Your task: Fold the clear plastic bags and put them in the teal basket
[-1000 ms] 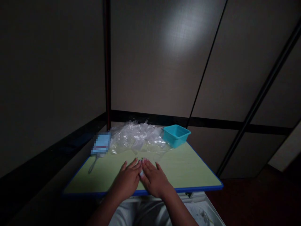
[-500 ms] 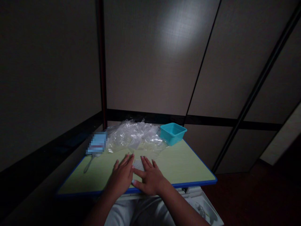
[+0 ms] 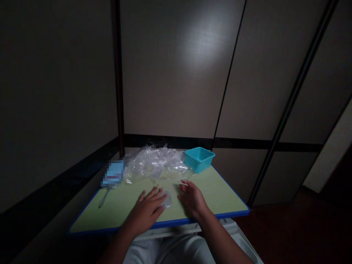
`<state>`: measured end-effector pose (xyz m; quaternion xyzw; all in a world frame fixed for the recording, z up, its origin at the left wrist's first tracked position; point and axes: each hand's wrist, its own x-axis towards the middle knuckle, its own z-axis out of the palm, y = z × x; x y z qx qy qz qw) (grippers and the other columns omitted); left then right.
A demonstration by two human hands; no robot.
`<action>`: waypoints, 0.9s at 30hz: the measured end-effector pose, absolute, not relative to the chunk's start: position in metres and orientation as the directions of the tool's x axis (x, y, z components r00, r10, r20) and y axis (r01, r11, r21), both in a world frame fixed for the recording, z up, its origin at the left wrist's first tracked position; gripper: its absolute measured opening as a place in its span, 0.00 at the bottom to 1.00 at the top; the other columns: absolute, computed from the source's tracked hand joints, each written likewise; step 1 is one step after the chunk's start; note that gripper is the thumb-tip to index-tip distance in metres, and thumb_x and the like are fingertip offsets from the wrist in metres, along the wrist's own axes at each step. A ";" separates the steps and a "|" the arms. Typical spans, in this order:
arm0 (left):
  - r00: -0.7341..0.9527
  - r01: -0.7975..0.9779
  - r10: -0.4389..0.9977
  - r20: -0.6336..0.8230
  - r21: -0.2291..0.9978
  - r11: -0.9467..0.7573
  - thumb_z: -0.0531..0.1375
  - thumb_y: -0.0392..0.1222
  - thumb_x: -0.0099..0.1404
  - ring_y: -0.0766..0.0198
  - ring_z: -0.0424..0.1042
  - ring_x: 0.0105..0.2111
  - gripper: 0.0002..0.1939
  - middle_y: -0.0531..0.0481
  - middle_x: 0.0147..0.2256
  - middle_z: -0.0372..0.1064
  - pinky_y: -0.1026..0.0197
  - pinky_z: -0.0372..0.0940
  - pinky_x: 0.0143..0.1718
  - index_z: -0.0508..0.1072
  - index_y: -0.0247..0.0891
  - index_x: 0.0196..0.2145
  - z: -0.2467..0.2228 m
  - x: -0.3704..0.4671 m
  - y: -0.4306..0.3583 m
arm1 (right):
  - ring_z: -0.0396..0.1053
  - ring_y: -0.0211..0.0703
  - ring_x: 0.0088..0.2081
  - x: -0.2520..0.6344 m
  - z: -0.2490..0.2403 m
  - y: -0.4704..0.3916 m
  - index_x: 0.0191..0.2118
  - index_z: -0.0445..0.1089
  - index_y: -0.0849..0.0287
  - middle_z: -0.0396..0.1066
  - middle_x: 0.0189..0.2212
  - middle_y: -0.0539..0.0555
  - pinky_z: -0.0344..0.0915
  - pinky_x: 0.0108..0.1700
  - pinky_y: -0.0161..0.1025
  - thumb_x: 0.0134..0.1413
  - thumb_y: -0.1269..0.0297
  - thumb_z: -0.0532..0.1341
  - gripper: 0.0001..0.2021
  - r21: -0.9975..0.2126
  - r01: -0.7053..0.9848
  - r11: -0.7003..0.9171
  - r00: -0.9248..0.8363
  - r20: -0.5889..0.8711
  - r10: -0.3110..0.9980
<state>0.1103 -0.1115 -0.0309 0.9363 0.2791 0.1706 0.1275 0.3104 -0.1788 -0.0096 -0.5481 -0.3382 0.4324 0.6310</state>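
Left hand: palm down, on the near-left side of the turquoise rectangular plastic tub. The grip is opened out flat, fingers spread, clasping nothing; its fingertips rest on a small flat piece of thin transparent plastic — probably to keep it from sliding.

Right hand: on the near side of the tub, palm turned inward. The grip is loosely half curled and seems to hang just above the pale green, blue-edged surface. A faint blur shows by the fingertips — whether anything is pinched there, I cannot tell.

Transparent piece: near-left of the tub, between the hands, partly under the left fingers and apart from the right hand. It may be a folded bag; its outline is faint.

Bag heap: a crumpled pile of shiny transparent plastic bags, left of the tub and reaching its side, presumably put there to be within reach without crowding the hands.

Blue item: a light blue rectangular thing, pixelated, far left of the tub beyond the heap, with a thin pale cord loop trailing toward the person.

Underneath: a white open drawer, lower and nearer than the tub.
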 end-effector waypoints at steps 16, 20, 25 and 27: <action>0.862 0.383 0.475 0.177 0.384 -0.840 0.50 0.53 0.65 0.57 0.44 0.61 0.19 0.52 0.60 0.49 0.41 0.37 0.58 0.60 0.60 0.54 -0.024 0.107 -0.117 | 0.68 0.38 0.21 0.306 -0.001 -0.151 0.32 0.62 0.62 0.67 0.21 0.53 0.68 0.27 0.39 0.51 0.67 0.49 0.06 -0.889 -0.142 -0.436 0.216 -0.458 0.862; 0.860 0.376 0.475 0.188 0.397 -0.837 0.51 0.53 0.64 0.56 0.45 0.61 0.18 0.52 0.60 0.49 0.42 0.37 0.58 0.63 0.59 0.52 -0.025 0.107 -0.116 | 0.63 0.37 0.16 0.299 0.000 -0.135 0.22 0.65 0.63 0.65 0.13 0.51 0.64 0.21 0.35 0.46 0.67 0.57 0.07 -0.892 0.118 -0.437 0.229 -0.404 0.886; 0.865 0.361 0.466 0.188 0.414 -0.836 0.51 0.52 0.64 0.55 0.44 0.61 0.18 0.53 0.60 0.49 0.40 0.37 0.58 0.63 0.59 0.52 -0.027 0.107 -0.116 | 0.60 0.35 0.15 0.295 -0.003 -0.114 0.10 0.61 0.60 0.58 0.06 0.47 0.58 0.20 0.31 0.34 0.74 0.61 0.12 -0.835 0.386 -0.392 0.243 -0.318 0.917; 0.856 0.346 0.475 0.205 0.455 -0.821 0.52 0.51 0.64 0.55 0.45 0.61 0.18 0.54 0.59 0.51 0.41 0.38 0.58 0.64 0.59 0.51 -0.030 0.106 -0.113 | 0.62 0.35 0.18 0.296 -0.004 -0.109 0.08 0.59 0.59 0.56 0.06 0.45 0.57 0.23 0.30 0.30 0.77 0.62 0.14 -0.825 0.447 -0.345 0.241 -0.260 0.935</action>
